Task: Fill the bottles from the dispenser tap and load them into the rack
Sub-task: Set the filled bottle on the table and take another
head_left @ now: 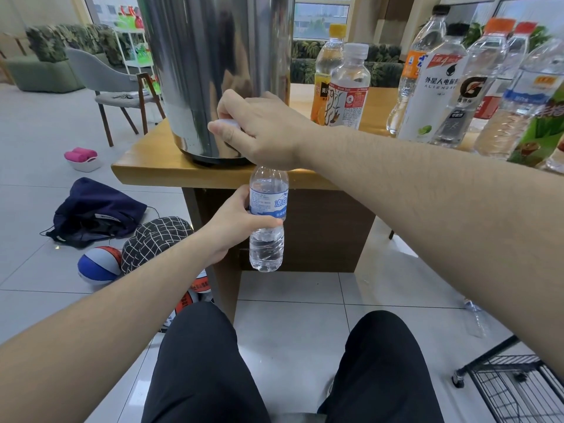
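Head view: the left hand [235, 221] grips a clear plastic bottle with a blue-and-white label [267, 219] upright at frame centre, below the wooden bench [146, 161] edge. At 12 o'clock from it, the right hand [259, 129] curls around a white tap handle [227, 123] on the steel cylindrical dispenser [210, 71]. A black wire rack [518, 389] stands at 4 o'clock.

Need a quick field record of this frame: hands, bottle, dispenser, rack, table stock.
left hand: grips clear water bottle at its blue label, held upright below the table edge
right hand: on the white tap handle at the steel dispenser base
bottle mouth: hidden behind right wrist
water flow: cannot tell
rack: black wire, on floor at right, no bottles seen in visible part
table: capped bottles standing to the right of dispenser
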Available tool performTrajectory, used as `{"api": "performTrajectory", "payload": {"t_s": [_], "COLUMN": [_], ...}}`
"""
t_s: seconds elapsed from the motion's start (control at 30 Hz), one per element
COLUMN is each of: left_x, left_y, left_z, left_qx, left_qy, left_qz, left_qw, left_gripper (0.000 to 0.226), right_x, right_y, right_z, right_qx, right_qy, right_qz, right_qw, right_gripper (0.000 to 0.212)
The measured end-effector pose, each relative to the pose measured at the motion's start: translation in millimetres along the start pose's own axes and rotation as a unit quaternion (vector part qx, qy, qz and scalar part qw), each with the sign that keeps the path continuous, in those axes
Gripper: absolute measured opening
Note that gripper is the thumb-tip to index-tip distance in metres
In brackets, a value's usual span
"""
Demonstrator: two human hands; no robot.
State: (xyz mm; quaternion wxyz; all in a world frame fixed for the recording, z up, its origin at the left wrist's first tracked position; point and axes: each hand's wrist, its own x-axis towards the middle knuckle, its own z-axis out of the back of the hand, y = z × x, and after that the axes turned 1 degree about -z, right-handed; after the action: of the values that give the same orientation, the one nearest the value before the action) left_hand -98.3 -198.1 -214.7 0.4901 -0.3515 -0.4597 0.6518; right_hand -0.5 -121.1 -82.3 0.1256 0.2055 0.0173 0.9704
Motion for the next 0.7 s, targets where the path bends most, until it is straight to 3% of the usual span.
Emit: {"api": "performTrajectory", "payload": {"t_s": [0.7], "left_x": [-1.7], "left_y": [-0.9], "left_z": [-0.5], "left_qx": [0.004], "left_qy": [0.001], "left_qz": [0.005], "left_qw": [1.000], "left_gripper": [0.080], "right_x": [-0.8], "right_y": [2.2], "right_z": [0.0], "right_qx": [-0.003], "right_qy": [-0.005], "right_qz": [-0.001], "right_qw": [1.000], "right_gripper": [0.020]}}
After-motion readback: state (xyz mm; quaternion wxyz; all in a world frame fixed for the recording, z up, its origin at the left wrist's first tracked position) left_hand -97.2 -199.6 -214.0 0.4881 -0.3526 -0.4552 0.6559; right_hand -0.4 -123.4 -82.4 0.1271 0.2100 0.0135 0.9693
